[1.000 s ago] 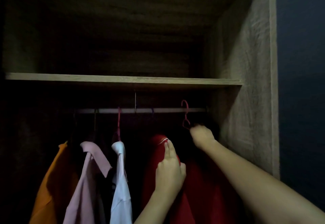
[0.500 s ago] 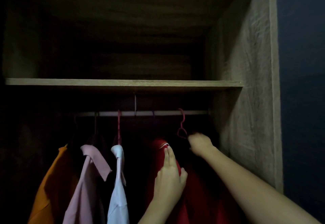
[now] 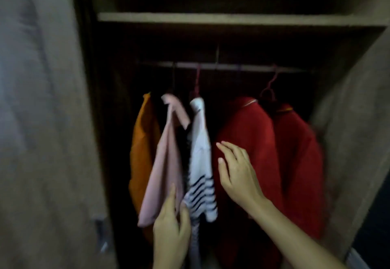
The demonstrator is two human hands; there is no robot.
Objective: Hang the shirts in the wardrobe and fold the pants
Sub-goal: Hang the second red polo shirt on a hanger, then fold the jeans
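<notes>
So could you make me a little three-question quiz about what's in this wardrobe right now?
1. True or false: the orange shirt hangs furthest left on the rail.
2. Which garment has dark stripes? A) pink shirt B) white shirt C) red shirt
3. Fill in: the left hand is at the lower edge of the pink and ____ shirts; the right hand is open in front of the red one.

Key: 1 true; 2 B; 3 white.

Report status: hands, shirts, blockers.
Left hand at pink shirt hem, right hand open. Red shirts hung on rail. No blockers.
</notes>
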